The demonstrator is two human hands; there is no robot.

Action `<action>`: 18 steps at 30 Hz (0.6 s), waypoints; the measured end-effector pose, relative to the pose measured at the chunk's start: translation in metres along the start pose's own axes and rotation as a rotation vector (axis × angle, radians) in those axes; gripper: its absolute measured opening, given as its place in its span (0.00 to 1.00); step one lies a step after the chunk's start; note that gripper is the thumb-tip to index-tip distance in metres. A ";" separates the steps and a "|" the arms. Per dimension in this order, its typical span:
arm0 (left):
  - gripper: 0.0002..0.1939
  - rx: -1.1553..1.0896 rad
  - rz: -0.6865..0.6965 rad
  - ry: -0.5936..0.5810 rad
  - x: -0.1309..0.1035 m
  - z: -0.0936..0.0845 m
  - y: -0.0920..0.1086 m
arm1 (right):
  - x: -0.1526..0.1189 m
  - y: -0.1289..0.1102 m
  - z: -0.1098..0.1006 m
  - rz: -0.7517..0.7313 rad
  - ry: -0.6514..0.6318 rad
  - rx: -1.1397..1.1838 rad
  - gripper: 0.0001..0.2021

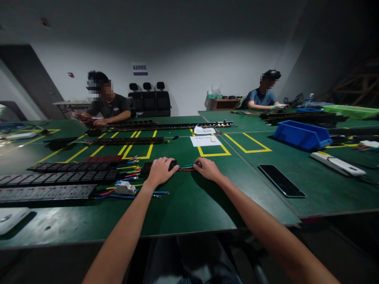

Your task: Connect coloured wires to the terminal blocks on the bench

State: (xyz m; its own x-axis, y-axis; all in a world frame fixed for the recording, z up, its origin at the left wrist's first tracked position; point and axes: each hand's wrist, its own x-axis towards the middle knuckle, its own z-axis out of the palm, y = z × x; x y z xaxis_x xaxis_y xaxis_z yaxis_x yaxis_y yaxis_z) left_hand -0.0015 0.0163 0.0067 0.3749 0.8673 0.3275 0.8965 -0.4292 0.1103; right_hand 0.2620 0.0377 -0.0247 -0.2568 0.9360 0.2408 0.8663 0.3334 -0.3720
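Observation:
My left hand (161, 170) curls over the black end of a dark power strip (146, 169), its thumb pressed near the end where wires come out. Blue, red and green wires (186, 167) run from there across to my right hand (207, 169). The fingers of my right hand are pinched on the wire ends, which they mostly hide. Left of my left hand lie several power strips (47, 192) side by side, with coloured wires and ring terminals at their right ends. A small grey-white breaker (125, 187) rests on the wires of the nearest strip.
A black phone (281, 180) lies at the right, beside a white handheld device (337, 163) and a blue bin (302, 135). Paper labels (205, 141) and long strips lie farther back. Two co-workers (111, 104) sit across the green table (189, 213).

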 end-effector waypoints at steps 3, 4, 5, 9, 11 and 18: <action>0.30 0.023 0.003 0.003 0.000 0.001 0.000 | 0.000 0.001 0.001 -0.005 0.005 -0.003 0.09; 0.31 0.026 0.003 0.004 0.000 0.001 0.001 | 0.000 0.001 0.001 -0.006 0.005 -0.003 0.09; 0.31 0.025 0.004 0.004 0.000 0.002 0.000 | 0.000 0.001 0.001 -0.007 0.004 -0.003 0.09; 0.31 0.016 0.004 0.011 0.000 0.003 -0.001 | -0.002 0.000 -0.001 -0.012 0.003 -0.001 0.09; 0.30 0.011 0.004 0.017 0.000 0.003 -0.001 | -0.002 -0.001 -0.002 -0.013 0.002 -0.003 0.09; 0.31 0.005 0.007 0.013 0.001 0.003 -0.001 | -0.002 -0.001 -0.004 -0.005 -0.014 -0.007 0.10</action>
State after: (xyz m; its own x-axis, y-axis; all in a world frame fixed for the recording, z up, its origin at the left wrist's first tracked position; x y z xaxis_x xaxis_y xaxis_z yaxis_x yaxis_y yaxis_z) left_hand -0.0012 0.0177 0.0041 0.3786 0.8608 0.3403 0.8948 -0.4344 0.1033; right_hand 0.2631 0.0349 -0.0212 -0.2671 0.9357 0.2305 0.8679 0.3375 -0.3645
